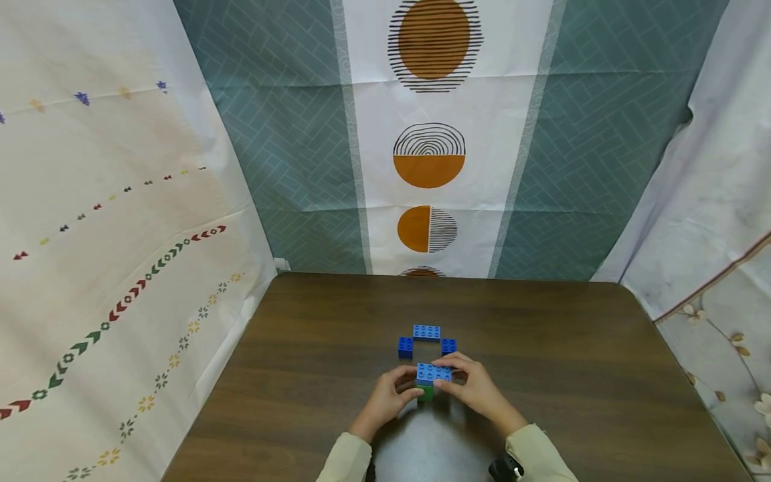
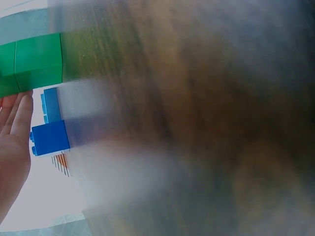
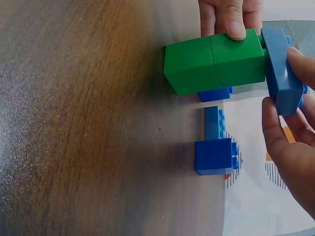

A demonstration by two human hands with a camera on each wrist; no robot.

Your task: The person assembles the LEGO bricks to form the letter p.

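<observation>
Two green toy building bricks [image 3: 189, 66] are stacked upright on the table in front of the person. My left hand [image 1: 385, 402] holds the stack between thumb and fingers, the thumb on the upper green brick in the right wrist view. My right hand [image 1: 478, 391] pinches a long light blue brick [image 1: 426, 373] over the top of the green stack. Green studs show in a narrow gap beneath this brick, which sits slightly tilted and overhangs to the right. In the left wrist view, the left fingers [image 2: 22, 118] lie against the green stack.
Behind the hands, another light blue brick [image 1: 426, 332] lies crosswise on the brown wooden table [image 1: 301, 375]. Dark blue bricks stand near its ends, one at the left [image 1: 405, 347] and one at the right [image 1: 448, 346]. Patterned cloths [image 1: 289, 147] hang around the table.
</observation>
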